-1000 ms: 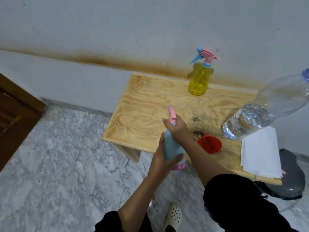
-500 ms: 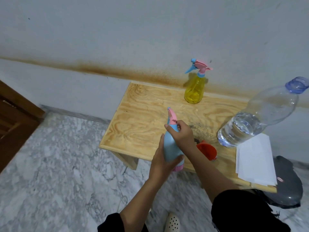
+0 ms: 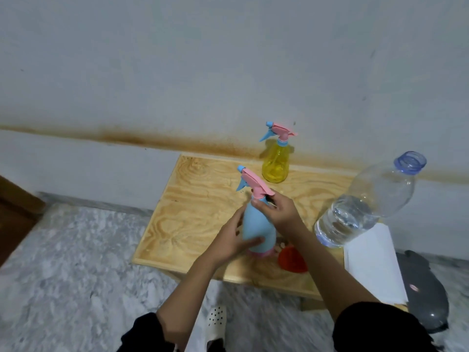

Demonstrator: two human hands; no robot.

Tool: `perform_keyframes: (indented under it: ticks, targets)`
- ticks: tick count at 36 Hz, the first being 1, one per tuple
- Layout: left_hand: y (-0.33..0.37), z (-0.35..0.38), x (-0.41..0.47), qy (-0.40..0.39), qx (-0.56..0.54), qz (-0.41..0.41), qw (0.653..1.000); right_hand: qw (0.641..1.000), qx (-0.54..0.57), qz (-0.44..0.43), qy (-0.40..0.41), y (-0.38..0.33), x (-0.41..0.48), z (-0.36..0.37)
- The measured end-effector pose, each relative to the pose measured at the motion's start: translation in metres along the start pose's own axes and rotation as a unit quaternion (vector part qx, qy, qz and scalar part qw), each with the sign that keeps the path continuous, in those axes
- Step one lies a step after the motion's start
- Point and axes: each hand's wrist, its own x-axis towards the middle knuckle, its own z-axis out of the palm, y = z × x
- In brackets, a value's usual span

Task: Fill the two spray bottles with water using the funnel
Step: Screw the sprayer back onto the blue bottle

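The left hand (image 3: 228,240) wraps the smooth, pear-shaped body of the matte blue spray bottle (image 3: 258,232), thumb laid across its front, while the right hand (image 3: 281,212) curls tightly round the neck just under the pink plastic trigger head, whose blue nozzle points toward 11 o'clock. The bottle stands upright near the front edge of the counter (image 3: 198,212), a pale plywood slab with swirling grain; whether its pink base touches the wood I cannot tell. From this bottle, the translucent yellow spray bottle (image 3: 275,161) stands at 12 o'clock against the wall, well apart. The round red plastic funnel (image 3: 291,260) lies at 4 o'clock, just beside the base and partly behind the right forearm. At 3 o'clock rises a large clear plastic water bottle (image 3: 368,204) with a blue-ringed mouth, water filling its lower part. White paper sheets (image 3: 373,262) lie flat at the counter's 4 o'clock corner. Below, the floor (image 3: 76,262) is mottled grey marble.
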Motion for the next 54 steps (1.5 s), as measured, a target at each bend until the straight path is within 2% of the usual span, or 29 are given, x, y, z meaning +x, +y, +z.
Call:
perform_keyframes:
  ticks: [4,11,18,24,36,43,54]
  targets:
    - [0.006,-0.019,0.034,-0.009,0.015,-0.002,1.000,1.000,-0.007,-0.016,0.010,-0.004,0.024,0.002]
    - [-0.002,-0.043,0.087,0.057,0.071,0.057,0.994,0.998,-0.023,-0.013,0.052,-0.001,0.079,0.019]
    - [-0.002,-0.071,0.142,0.114,0.065,0.069,0.989,0.992,-0.072,0.016,0.105,0.015,0.127,0.039]
    - [-0.011,-0.087,0.183,0.109,0.071,0.077,0.989,0.988,-0.090,0.005,0.124,0.026,0.164,0.046]
    - [-0.019,-0.115,0.224,-0.009,0.034,0.065,0.997,0.984,-0.119,-0.025,0.127,0.051,0.199,0.051]
    - [-0.023,-0.112,0.236,-0.018,0.031,0.061,0.997,0.981,-0.125,-0.022,0.147,0.060,0.206,0.052]
    - [-0.028,-0.098,0.232,0.041,-0.018,0.070,0.997,0.978,-0.121,0.002,0.167,0.073,0.200,0.046]
